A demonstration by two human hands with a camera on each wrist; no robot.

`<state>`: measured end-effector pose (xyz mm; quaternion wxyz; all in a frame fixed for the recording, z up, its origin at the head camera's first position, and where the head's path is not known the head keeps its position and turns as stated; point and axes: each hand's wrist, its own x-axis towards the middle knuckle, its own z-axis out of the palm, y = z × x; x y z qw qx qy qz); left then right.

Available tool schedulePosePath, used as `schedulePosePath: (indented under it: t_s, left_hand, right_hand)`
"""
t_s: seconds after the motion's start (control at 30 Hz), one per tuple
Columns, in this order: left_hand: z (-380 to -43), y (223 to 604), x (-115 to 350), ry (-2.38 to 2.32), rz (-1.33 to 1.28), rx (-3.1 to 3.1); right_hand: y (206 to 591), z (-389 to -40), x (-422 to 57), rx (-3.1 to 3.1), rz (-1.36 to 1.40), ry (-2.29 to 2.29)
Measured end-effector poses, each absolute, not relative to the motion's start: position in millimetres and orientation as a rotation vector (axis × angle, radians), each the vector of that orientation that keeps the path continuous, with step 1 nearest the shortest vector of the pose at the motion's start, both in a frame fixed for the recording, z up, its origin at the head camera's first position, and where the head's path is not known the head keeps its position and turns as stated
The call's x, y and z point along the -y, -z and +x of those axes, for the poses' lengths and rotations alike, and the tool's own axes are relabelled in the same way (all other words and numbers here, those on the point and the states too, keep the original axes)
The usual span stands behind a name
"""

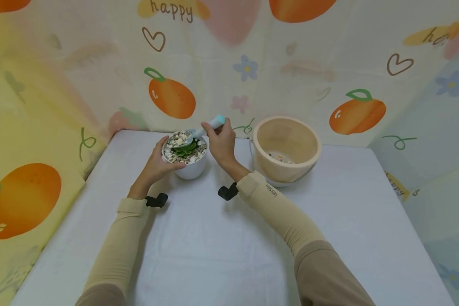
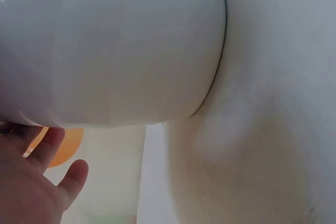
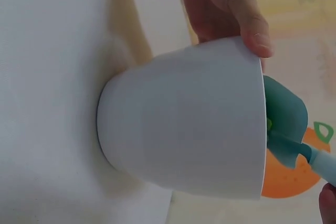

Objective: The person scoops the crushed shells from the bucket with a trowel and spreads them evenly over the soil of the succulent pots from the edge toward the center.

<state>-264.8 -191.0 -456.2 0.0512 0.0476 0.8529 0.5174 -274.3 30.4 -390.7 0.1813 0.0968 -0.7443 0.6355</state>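
A white flowerpot (image 1: 191, 171) stands upright on the table, holding pale pebbles (image 1: 179, 138) and a green succulent (image 1: 187, 150). My left hand (image 1: 155, 165) grips the pot at its left side, thumb along the front near the rim. With the fingertips of my right hand (image 1: 223, 143) I pinch the light blue handle of a small trowel (image 1: 215, 122). The trowel's teal blade (image 3: 286, 111) is tilted over the pot's mouth in the right wrist view. Its tip is low among pebbles and leaves; exact contact is hard to tell.
To the right stands a large beige planter (image 1: 263, 163) with a few pebbles (image 1: 279, 158) on its bottom. A white cloth (image 1: 214, 255) covers the table. Behind and beside it hangs a printed curtain (image 1: 214, 72) with orange fruits.
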Motion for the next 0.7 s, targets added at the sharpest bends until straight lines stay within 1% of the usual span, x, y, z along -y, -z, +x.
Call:
schedulePosePath:
  t_s: [0.23,0.7]
  left_hand:
    - [-262,457,187,-1.583,0.127,-2.641]
    - [-257,461,177,-1.603,0.084,-2.756]
  right_hand:
    - [389,-274,-31,2.063,0.225,-1.824]
    - [383,-274,-32,2.049,0.212,-1.79]
